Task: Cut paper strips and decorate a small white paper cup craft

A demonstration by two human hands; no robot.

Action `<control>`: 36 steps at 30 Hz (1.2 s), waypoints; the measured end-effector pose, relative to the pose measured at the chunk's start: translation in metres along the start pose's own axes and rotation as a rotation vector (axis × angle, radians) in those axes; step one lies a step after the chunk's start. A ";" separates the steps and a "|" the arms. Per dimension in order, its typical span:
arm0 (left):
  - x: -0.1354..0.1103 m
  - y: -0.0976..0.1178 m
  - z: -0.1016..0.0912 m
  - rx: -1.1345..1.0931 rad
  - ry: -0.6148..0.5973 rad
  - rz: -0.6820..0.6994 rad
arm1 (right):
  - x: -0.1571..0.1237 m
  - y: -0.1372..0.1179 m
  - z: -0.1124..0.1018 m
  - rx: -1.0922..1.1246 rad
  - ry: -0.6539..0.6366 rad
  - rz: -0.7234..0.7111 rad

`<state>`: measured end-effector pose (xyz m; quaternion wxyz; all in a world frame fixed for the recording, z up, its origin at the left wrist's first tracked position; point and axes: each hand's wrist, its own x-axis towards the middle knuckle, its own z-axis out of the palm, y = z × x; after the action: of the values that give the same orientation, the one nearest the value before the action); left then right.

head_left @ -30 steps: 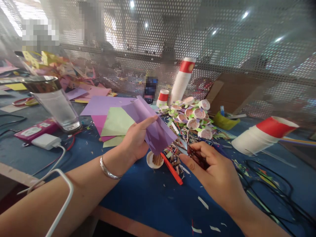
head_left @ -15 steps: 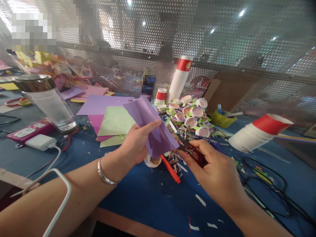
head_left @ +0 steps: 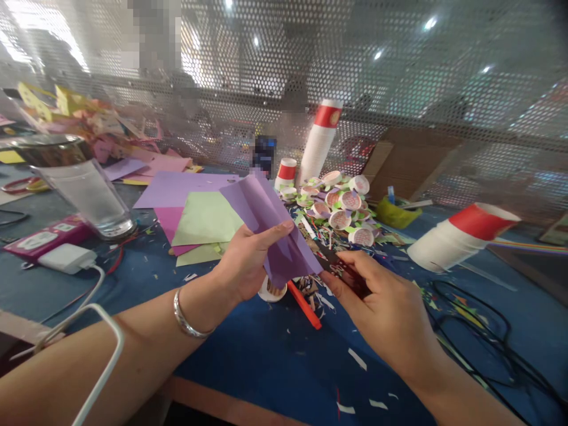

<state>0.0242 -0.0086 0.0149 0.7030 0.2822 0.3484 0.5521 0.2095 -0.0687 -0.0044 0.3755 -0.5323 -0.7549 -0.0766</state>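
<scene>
My left hand (head_left: 242,257) pinches a creased sheet of purple paper (head_left: 277,239) between thumb and fingers, holding it tilted above the table. Most of those fingers are hidden behind the sheet. My right hand (head_left: 386,302) is closed around dark scissors (head_left: 350,273), whose reddish handles are mostly covered by the fingers. The scissors' dark blades are at the paper's lower right corner; whether they touch it I cannot tell. Beneath the paper lie a small white paper-cup base (head_left: 271,291) and an orange-red marker (head_left: 305,305).
Trimmed cup pieces (head_left: 339,219) are heaped beyond paper scraps. Stacked paper cups (head_left: 317,148) stand behind; more cups (head_left: 461,236) lean right. Colored sheets (head_left: 202,219), a glass of water (head_left: 91,195) and a white charger (head_left: 66,258) are left. Black cables (head_left: 483,331) lie right; a perforated metal screen (head_left: 248,77) is behind.
The whole view has shifted slightly, so things sit a little further left. Both hands keep their holds, with the purple paper and scissors almost unmoved relative to each other.
</scene>
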 end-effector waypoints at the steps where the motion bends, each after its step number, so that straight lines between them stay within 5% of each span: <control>1: -0.001 -0.001 0.000 0.006 0.002 0.000 | 0.000 0.001 0.000 0.000 0.004 -0.010; 36: -0.017 -0.014 0.005 -0.029 0.078 -0.113 | -0.002 0.000 -0.003 -0.094 0.070 -0.181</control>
<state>0.0338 -0.0288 0.0097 0.7230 0.2300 0.3827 0.5271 0.2114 -0.0713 -0.0035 0.3680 -0.4758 -0.7818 -0.1641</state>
